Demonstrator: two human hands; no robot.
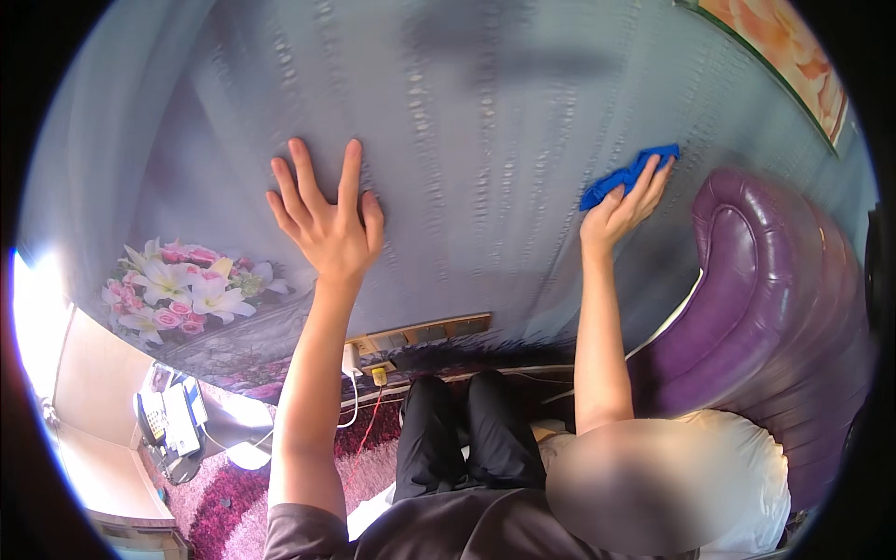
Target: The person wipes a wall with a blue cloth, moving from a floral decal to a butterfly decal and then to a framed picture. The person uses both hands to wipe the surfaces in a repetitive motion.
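My left hand [332,227] lies palm-down against a grey-blue wall [455,231] with its fingers spread, holding nothing. To the right, my right hand [623,210] grips a crumpled blue cloth [623,178], which looks pressed to the same wall. Rows of small pale, bead-like marks run along the surface between both hands. Left of my left wrist, the wall covering shows a printed bouquet of lilies and pink roses [189,287].
A purple padded leather headboard or sofa back [756,280] curves close to my right arm. Low on the wall is a socket strip [420,332] with a white charger [351,358] and a yellow plug [379,376]. A flower picture [784,56] hangs upper right; a telephone [154,420] stands lower left.
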